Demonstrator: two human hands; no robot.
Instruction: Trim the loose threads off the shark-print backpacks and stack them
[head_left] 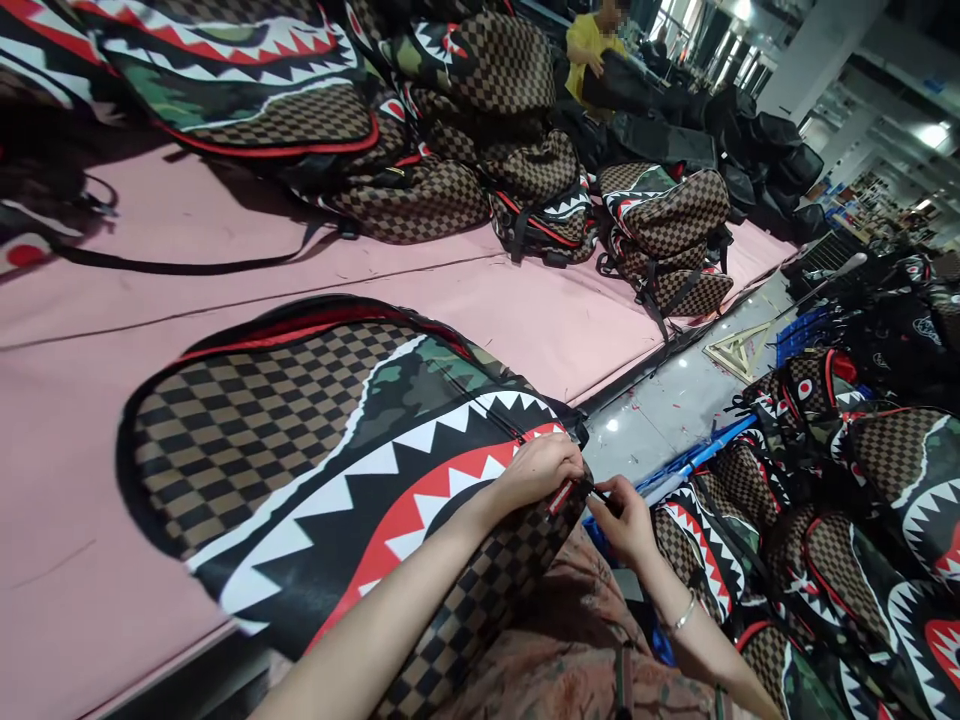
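A backpack (247,430) with brown checks, a camouflage patch and a red-and-white shark mouth lies at the edge of the pink table (60,400), its red-edged opening facing away. My left hand (541,468) is closed on the bag's right end, beside a small red label (560,497). Just right of it, my right hand (624,515), with a bracelet at the wrist, pinches a thin black piece at the bag's corner. Whether that piece is a strap or a tool cannot be made out.
More checked backpacks (420,200) are piled along the table's far side. Other shark-patterned bags (847,540) fill the lower right. A triangular frame (742,350) rests on the grey floor (637,420). A person in yellow (592,50) is in the background.
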